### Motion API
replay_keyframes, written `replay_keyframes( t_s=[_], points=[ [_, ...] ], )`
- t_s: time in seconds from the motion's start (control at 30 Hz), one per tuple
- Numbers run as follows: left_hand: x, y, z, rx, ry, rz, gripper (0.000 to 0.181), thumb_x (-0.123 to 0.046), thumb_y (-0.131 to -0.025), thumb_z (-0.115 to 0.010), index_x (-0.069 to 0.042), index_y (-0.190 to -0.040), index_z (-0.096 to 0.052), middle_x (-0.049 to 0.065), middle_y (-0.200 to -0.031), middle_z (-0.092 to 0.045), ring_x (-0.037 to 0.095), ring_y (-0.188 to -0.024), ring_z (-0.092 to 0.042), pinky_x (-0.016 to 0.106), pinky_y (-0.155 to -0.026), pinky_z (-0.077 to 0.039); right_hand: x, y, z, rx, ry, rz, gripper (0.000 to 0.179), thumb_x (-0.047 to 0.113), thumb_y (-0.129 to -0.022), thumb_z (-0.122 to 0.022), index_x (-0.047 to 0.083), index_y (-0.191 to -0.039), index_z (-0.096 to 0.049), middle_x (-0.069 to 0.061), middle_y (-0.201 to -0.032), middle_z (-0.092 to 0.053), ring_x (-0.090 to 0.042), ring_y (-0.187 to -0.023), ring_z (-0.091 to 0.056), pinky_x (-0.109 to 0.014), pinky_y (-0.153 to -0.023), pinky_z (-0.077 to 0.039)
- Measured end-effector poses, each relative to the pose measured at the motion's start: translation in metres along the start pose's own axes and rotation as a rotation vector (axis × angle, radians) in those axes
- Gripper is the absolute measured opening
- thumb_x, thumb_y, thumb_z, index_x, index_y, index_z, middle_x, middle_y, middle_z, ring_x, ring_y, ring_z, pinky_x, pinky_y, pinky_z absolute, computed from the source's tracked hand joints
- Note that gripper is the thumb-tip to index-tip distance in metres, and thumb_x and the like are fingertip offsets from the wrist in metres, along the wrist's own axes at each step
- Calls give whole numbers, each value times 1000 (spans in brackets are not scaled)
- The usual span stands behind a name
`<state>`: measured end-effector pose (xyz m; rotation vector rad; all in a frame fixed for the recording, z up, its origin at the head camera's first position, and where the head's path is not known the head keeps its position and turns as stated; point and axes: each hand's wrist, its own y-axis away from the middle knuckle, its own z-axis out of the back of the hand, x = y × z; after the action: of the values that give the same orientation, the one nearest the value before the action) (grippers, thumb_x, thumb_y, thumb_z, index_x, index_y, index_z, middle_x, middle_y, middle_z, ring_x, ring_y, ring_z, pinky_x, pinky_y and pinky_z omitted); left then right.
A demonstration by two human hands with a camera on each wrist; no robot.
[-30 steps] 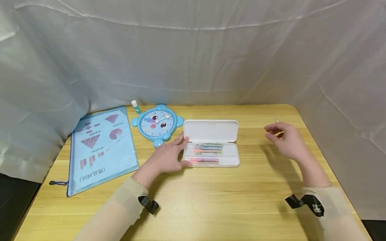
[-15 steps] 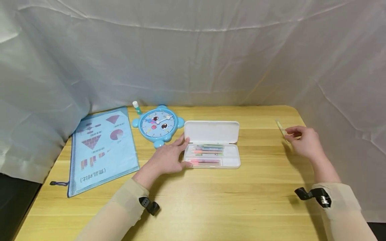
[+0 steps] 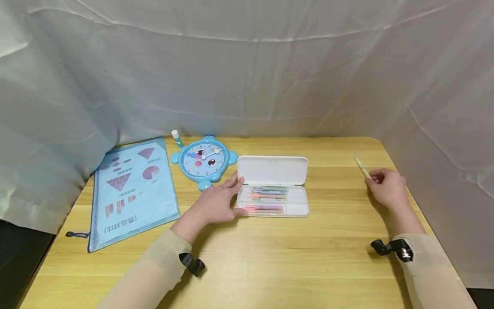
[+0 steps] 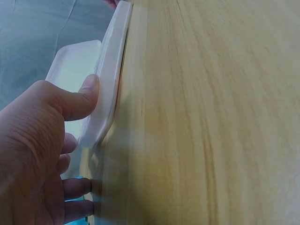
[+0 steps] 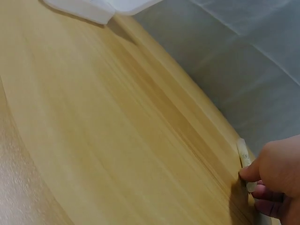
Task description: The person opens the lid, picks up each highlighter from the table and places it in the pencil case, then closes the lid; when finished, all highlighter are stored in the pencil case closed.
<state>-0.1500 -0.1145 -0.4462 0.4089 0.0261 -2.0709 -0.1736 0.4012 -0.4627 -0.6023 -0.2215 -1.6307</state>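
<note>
An open white pencil case (image 3: 297,207) lies at the middle of the table, its lid (image 3: 272,170) tipped back. Several coloured pens (image 3: 266,193) are inside. My left hand (image 3: 218,204) holds the case's left end, thumb at the front corner and a finger near the hinge. In the left wrist view that thumb (image 4: 84,101) presses the white side wall. On the far right, my right hand (image 3: 387,189) pinches a slim pale yellow pen (image 3: 361,166) by its near end. The right wrist view shows the pen (image 5: 243,154) between thumb and fingers, close over the table.
A blue toy clock (image 3: 203,159) sits left of the case, with a glue stick (image 3: 177,138) behind it. Farther left lies a blue zip folder (image 3: 135,193). Grey cloth (image 3: 270,86) hangs along the back and sides of the wooden table (image 3: 270,262).
My right hand has moved right and lowered to the yellow pen, which its fingers now pinch. The left hand has stayed on the pencil case.
</note>
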Motion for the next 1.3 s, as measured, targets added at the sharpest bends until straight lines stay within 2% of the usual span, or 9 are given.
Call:
replay_keyframes(
  t_s=[0.23,0.4,0.5,0.63,0.77,0.9,1.1,1.3],
  points=[
    [-1,1,1,4,7,11,107,-72,-90,-68,-18,-169,-20,3,-175,-6,39,-143,-49,48,-96,-53,3,1,-3,-18,-17,-22,21,11,-101,-70,-8,-110,-75,-21,-93,-73,-27,-80,-61,-32,-72,-41],
    [-2,0,2,1,10,14,107,-72,-90,-68,-18,-169,-21,4,-176,-6,39,-145,-47,52,-103,-50,11,5,1,-43,-67,-43,23,13,-103,-68,-6,-115,-75,-19,-96,-72,-12,-74,-58,-20,-66,-42],
    [-2,-1,2,2,17,14,107,-72,-90,-69,-18,-169,-21,4,-175,-6,40,-143,-49,49,-99,-51,20,8,5,-61,-108,-16,24,13,-102,-68,-5,-116,-75,-19,-96,-71,-4,-70,-57,-14,-61,-42],
    [0,-1,1,2,25,12,106,-71,-90,-70,-18,-168,-21,3,-175,-7,40,-141,-51,45,-93,-53,38,10,13,-104,-152,43,23,12,-102,-69,-5,-117,-75,-19,-96,-71,-2,-71,-55,-14,-62,-42],
    [0,0,1,-1,14,4,106,-71,-90,-69,-18,-168,-22,4,-175,-8,41,-138,-54,45,-91,-54,63,14,21,-147,-182,94,21,10,-101,-72,-3,-116,-77,-18,-97,-73,3,-76,-55,-12,-67,-42],
    [0,1,0,3,5,-3,106,-72,-91,-68,-18,-168,-21,4,-175,-8,42,-136,-56,45,-90,-54,88,19,27,-144,-228,142,19,8,-100,-73,-3,-115,-77,-19,-98,-73,6,-80,-57,-11,-70,-43],
    [-1,0,0,-4,10,0,106,-72,-90,-69,-17,-168,-22,5,-175,-8,40,-138,-54,46,-92,-54,123,25,32,-133,-299,175,18,3,-99,-73,-3,-115,-76,-17,-100,-72,1,-82,-60,-11,-72,-45],
    [0,-1,0,0,7,6,107,-72,-90,-69,-18,-168,-20,3,-175,-5,41,-139,-53,51,-99,-52,153,35,23,-116,-362,292,16,-6,-96,-73,-5,-112,-76,-17,-97,-71,-9,-82,-61,-12,-69,-46]
  ],
)
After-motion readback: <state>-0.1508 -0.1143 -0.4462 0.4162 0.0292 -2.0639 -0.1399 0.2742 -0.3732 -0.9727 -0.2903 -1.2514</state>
